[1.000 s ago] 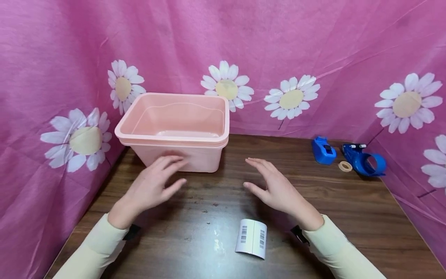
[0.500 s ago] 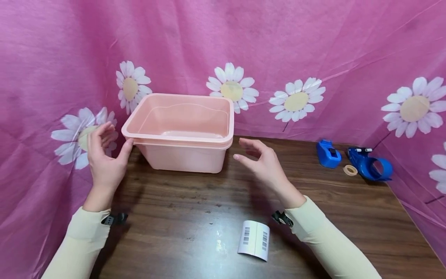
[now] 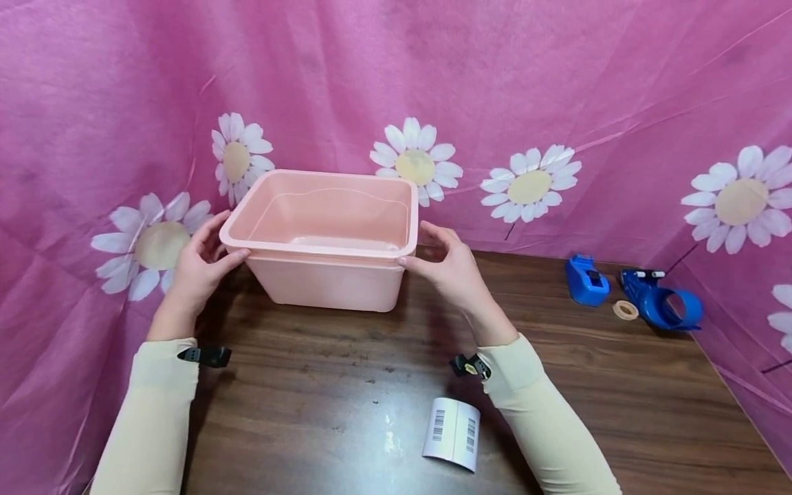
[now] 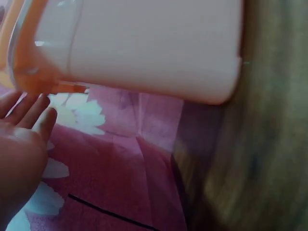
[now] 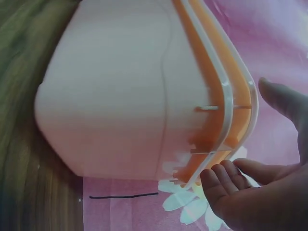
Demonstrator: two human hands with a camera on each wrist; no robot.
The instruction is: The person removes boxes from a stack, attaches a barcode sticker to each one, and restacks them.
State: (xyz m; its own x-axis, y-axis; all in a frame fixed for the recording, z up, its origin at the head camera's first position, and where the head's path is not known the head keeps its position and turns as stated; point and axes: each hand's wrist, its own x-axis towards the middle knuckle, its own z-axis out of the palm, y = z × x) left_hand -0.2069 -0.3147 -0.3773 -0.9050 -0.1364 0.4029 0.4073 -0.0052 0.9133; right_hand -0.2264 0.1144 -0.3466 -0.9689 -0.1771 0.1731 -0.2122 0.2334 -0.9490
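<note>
Two pink plastic bins stand nested on the table, their doubled rims also visible in the right wrist view. My left hand holds the front left corner, thumb on the front under the rim and fingers along the left side. In the left wrist view, its fingers reach the rim. My right hand grips the opposite front corner, thumb tip at the front rim and fingers at the right side. The right wrist view shows its fingertips at the lower rim.
A white label sheet with barcodes lies curled near the table's front. At the right are a blue tape dispenser, a tan tape ring and a second blue dispenser. A pink daisy-print cloth hangs behind.
Both hands have moved from over the table out to the bins' two front corners, the left first and then the right. The bins stay on the table.
</note>
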